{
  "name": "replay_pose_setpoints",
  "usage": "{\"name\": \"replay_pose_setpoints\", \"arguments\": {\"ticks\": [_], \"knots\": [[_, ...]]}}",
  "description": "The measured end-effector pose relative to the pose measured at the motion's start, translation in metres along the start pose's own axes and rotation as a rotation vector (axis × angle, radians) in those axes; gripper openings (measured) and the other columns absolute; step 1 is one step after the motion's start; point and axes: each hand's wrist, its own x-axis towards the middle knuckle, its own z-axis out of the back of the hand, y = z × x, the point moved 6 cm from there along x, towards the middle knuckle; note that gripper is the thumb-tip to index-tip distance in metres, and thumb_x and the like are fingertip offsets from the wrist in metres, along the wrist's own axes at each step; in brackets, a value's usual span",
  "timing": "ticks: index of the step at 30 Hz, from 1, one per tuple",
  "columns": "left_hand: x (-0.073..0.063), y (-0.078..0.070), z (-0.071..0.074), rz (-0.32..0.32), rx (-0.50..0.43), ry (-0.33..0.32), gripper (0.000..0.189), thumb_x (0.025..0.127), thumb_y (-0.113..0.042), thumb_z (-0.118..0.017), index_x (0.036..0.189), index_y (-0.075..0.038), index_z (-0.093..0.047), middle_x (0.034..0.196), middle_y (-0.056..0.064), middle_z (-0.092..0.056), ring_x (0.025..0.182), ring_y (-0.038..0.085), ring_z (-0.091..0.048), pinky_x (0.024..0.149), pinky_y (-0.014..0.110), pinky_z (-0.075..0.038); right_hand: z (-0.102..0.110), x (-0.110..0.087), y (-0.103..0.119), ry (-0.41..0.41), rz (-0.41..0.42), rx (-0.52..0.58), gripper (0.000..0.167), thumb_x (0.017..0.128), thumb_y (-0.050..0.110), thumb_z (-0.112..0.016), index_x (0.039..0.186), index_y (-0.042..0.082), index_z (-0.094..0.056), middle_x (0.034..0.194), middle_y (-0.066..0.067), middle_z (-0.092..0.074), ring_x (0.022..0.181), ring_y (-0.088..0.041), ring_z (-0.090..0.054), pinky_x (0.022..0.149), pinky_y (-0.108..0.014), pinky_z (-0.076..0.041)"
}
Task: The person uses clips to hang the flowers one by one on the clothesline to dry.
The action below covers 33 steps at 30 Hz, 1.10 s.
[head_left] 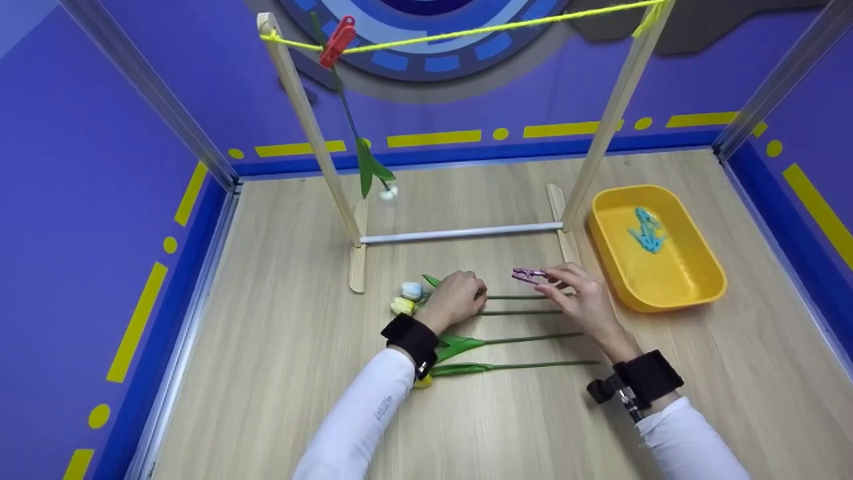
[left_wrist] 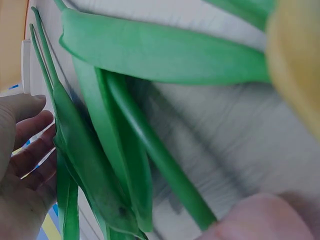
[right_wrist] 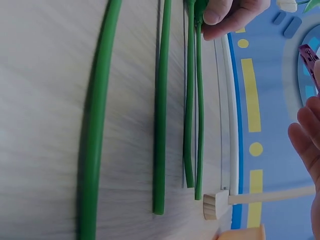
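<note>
My left hand (head_left: 456, 299) lies over the leaves of the far artificial tulips, fingers curled at the stem of the light-blue tulip (head_left: 411, 291); in the right wrist view its thumb and finger meet at that stem. Next to it is a pale yellow tulip (head_left: 402, 306). Two more stems lie nearer me, one with a yellow bloom (head_left: 423, 382); the other's bloom is hidden behind my left forearm. Raised over the stem ends, my right hand (head_left: 581, 298) pinches a purple clothespin (head_left: 526, 275) between thumb and fingers, its jaw end pointing left.
Behind the tulips stands a wooden frame (head_left: 616, 100) with a yellow string (head_left: 493, 27) across its top. A red clothespin (head_left: 338, 41) holds a white tulip (head_left: 388, 194) upside down on the string. At right, a yellow basin (head_left: 673, 280) contains several blue clothespins (head_left: 646, 233).
</note>
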Motion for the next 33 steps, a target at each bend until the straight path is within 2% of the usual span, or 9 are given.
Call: {"name": "replay_pose_setpoints", "arguments": {"ticks": [3, 10, 16, 23, 29, 33], "knots": [[0.001, -0.002, 0.000, -0.006, 0.031, -0.003, 0.021, 0.098, -0.022, -0.059, 0.101, -0.012, -0.077, 0.095, 0.007, -0.072, 0.089, 0.024, -0.068, 0.080, 0.034, -0.055, 0.002, 0.001, 0.002, -0.011, 0.019, 0.001, 0.027, 0.069, -0.006, -0.084, 0.095, -0.001, -0.076, 0.083, -0.011, -0.073, 0.071, -0.023, -0.068, 0.064, -0.020, -0.055], [0.003, -0.007, -0.001, -0.031, 0.119, -0.014, 0.021, 0.097, -0.022, -0.058, 0.092, -0.011, -0.075, 0.091, 0.007, -0.069, 0.085, 0.024, -0.067, 0.075, 0.035, -0.055, 0.003, 0.001, 0.003, -0.053, 0.047, 0.014, 0.025, 0.065, -0.012, -0.083, 0.085, 0.001, -0.077, 0.076, -0.010, -0.073, 0.065, -0.019, -0.065, 0.066, -0.009, -0.049], [0.005, -0.013, -0.003, -0.056, 0.246, 0.010, 0.018, 0.095, -0.019, -0.059, 0.090, -0.011, -0.074, 0.093, 0.006, -0.067, 0.085, 0.024, -0.065, 0.075, 0.033, -0.056, 0.003, -0.001, 0.001, -0.065, 0.039, 0.004, 0.024, 0.062, -0.017, -0.082, 0.078, -0.001, -0.074, 0.070, -0.011, -0.069, 0.062, -0.015, -0.059, 0.062, -0.007, -0.043], [0.014, -0.028, -0.008, -0.127, 0.444, 0.058, 0.013, 0.089, -0.017, -0.064, 0.087, -0.017, -0.076, 0.095, 0.002, -0.067, 0.085, 0.019, -0.066, 0.071, 0.031, -0.057, 0.004, -0.002, 0.000, -0.050, 0.036, 0.020, 0.022, 0.065, -0.013, -0.083, 0.081, 0.002, -0.076, 0.073, -0.008, -0.071, 0.064, -0.014, -0.062, 0.065, -0.008, -0.047], [0.018, -0.035, -0.015, -0.167, 0.564, 0.092, 0.020, 0.095, -0.015, -0.059, 0.090, -0.018, -0.078, 0.095, 0.002, -0.067, 0.081, 0.016, -0.067, 0.068, 0.029, -0.059, 0.004, -0.004, -0.001, -0.055, 0.024, 0.048, 0.024, 0.065, -0.012, -0.083, 0.084, 0.001, -0.077, 0.076, -0.010, -0.073, 0.065, -0.018, -0.065, 0.066, -0.009, -0.049], [0.017, -0.039, -0.018, -0.180, 0.613, 0.087, 0.024, 0.097, -0.015, -0.055, 0.092, -0.018, -0.078, 0.093, 0.001, -0.067, 0.079, 0.014, -0.066, 0.066, 0.026, -0.059, 0.005, -0.007, -0.003, -0.068, 0.008, 0.043, 0.025, 0.064, -0.013, -0.083, 0.084, 0.000, -0.076, 0.076, -0.011, -0.073, 0.066, -0.020, -0.065, 0.066, -0.010, -0.050]]}}
